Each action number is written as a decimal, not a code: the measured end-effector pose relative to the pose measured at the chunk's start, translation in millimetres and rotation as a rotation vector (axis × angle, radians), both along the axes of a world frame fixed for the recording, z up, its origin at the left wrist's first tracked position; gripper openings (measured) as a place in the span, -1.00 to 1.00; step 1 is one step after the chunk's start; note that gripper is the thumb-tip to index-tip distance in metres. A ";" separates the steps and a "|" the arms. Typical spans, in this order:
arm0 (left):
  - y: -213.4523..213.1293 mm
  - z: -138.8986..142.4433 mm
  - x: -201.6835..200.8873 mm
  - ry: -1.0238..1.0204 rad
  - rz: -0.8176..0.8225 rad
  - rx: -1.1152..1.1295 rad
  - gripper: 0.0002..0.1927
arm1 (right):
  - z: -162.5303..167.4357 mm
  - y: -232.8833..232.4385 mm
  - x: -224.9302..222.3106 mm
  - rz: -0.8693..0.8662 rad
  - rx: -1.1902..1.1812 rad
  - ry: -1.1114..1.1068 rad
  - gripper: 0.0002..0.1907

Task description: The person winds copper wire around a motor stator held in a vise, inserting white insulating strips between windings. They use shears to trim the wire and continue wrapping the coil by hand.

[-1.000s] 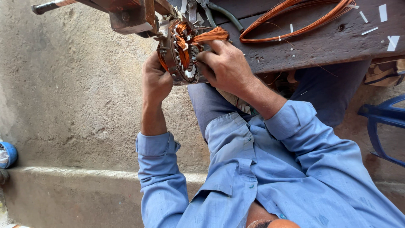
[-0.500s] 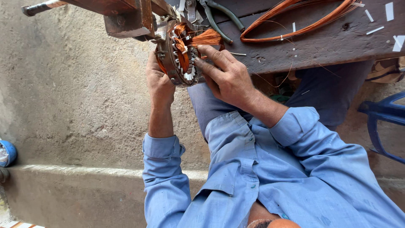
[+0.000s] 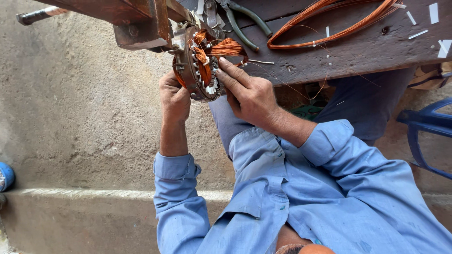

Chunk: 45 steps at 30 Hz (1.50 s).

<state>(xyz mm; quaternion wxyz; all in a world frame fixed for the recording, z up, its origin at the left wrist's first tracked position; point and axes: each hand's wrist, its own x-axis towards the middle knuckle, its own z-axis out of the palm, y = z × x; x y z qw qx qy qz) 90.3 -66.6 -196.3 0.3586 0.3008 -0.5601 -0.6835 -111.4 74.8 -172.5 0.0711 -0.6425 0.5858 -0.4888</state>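
Note:
A round metal motor stator point(image 3: 197, 70) with copper windings and white slot liners sits at the edge of a dark wooden bench point(image 3: 358, 54). My left hand point(image 3: 174, 99) grips its rim from the left and below. My right hand point(image 3: 250, 96) lies against its right side, fingers stretched flat and pressing on a bundle of copper wire point(image 3: 227, 48) that sticks out of the ring. Both arms are in light blue sleeves.
A loose coil of copper wire point(image 3: 329, 23), pliers with dark handles point(image 3: 245, 19) and white paper strips point(image 3: 435, 13) lie on the bench. A rusty metal block point(image 3: 141, 26) juts out above the stator. A blue plastic chair point(image 3: 426, 136) stands at right, a blue object point(image 3: 4, 176) at far left, on a concrete floor.
My right hand has shifted from curling over the top of the stator to lying with fingers flat on its right side. The left hand keeps its grip.

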 end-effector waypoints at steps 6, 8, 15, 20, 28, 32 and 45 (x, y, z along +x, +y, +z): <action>3.8 0.1 -6.4 0.023 0.062 0.012 -0.88 | 7.1 -6.8 -0.9 0.004 -0.001 -0.041 -0.57; 6.5 1.2 -12.3 0.058 0.096 -0.008 -0.84 | 9.5 -9.1 -4.3 0.031 0.001 -0.080 -0.58; 13.2 1.9 -23.0 0.115 0.177 0.070 -0.82 | 7.8 -27.0 -25.3 0.081 0.055 -0.324 -0.84; 13.2 -1.1 -21.6 0.071 0.206 0.007 -0.77 | 6.9 -39.5 -14.9 0.003 0.042 -0.447 -0.79; 8.3 15.3 -28.2 0.033 0.128 0.067 -0.82 | 18.1 -43.4 -12.6 -0.092 0.093 -0.297 -0.87; 0.5 18.7 -25.3 0.014 0.065 0.074 -0.83 | 15.7 -45.9 -6.8 -0.111 0.134 -0.312 -0.89; -7.4 15.3 -19.0 0.019 -0.035 0.035 -0.80 | 5.3 -48.1 -5.7 -0.040 0.183 -0.413 -0.86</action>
